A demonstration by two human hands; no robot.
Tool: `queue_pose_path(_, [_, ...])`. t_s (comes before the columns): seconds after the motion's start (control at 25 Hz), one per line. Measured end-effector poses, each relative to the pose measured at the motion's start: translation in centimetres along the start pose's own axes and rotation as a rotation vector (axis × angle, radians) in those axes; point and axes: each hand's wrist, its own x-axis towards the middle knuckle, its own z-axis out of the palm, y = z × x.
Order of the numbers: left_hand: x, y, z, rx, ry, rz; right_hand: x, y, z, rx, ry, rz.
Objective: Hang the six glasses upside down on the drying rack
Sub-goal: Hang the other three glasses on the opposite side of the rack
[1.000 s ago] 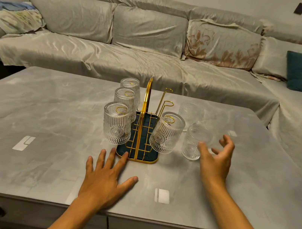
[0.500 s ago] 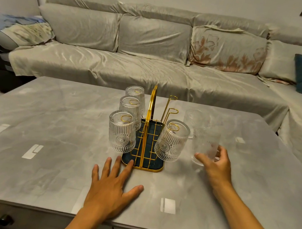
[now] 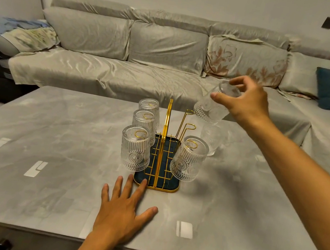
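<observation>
While four glasses already hang: progress sits at four of six, judging by the rack.
Rack: gold wire drying rack (image 3: pixel 163 146) on a grey table (image 3: pixel 51 128), dark tray beneath.
Hung, left side: three ribbed glasses (image 3: pixel 135 148) mouth down on the pegs.
Hung, right side: one glass (image 3: pixel 188 161) on the nearest peg; two empty pegs (image 3: pixel 189 126) behind it.
Right hand (image 3: pixel 247 103): gripping the fifth glass (image 3: pixel 211 108), tilted mouth down above the far pegs.
Left hand (image 3: pixel 124 209): open, flat on the table, fingertips at the tray's edge.
Remaining: sixth glass (image 3: pixel 213 139) stands on the table, right of the rack.
</observation>
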Motion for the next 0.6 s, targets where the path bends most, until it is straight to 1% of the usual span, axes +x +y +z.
queue_pose_path(0.24, [0.1, 0.1, -0.2, 0.004, -0.006, -0.006, -0.9, 0.6, 4.4, -0.138, -0.094, -0.033])
queue_pose_path(0.6, [0.1, 0.0, -0.1, -0.018, 0.011, -0.007, -1.2, 2.6, 7.5, -0.184, -0.250, 0.039])
